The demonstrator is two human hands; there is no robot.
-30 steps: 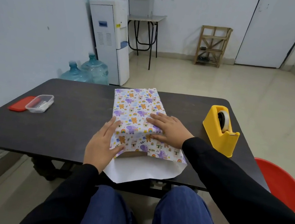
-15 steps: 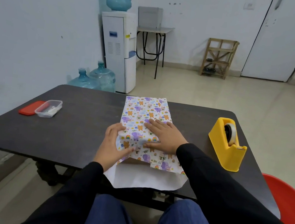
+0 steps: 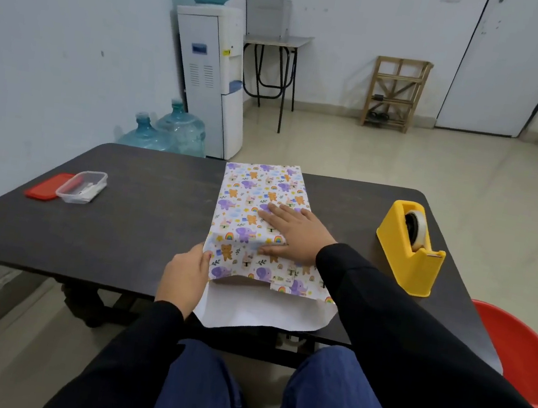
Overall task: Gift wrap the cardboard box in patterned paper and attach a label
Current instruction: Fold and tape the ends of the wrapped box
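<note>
nearest first: a white flap of the patterned paper (image 3: 255, 195) is left hanging off the near edge of the bench (image 3: 155, 215), right over the lap. the near left corner of the wrap is pinched by the left hand (image 3: 184, 278), thumb on top, the other fingers tucked out of sight behind the sheet. the right hand (image 3: 294, 235) is laid flat on top, fingers straight and spread, nothing gripped, paper just pressed down. the cardboard box can't be seen. it's fully under the paper, lying lengthwise mid-bench and reaching about to the far edge.

looks like the near end is being closed. probably best if the side is pulled snug and creased hard against the box corner before the flap is folded up, with the flat palm used as the anchor so the wrap isn't dragged. thin paper, so it'd likely be torn if yanked.

room: bare bench is open to the left, out to a clear tub (image 3: 81, 186) with a red lid (image 3: 43, 189) beside it. on the right a yellow tape dispenser (image 3: 410, 248) is parked well apart from the wrap, near that edge. nothing should be shoved forward, since no spare bench is left past the far end.
</note>
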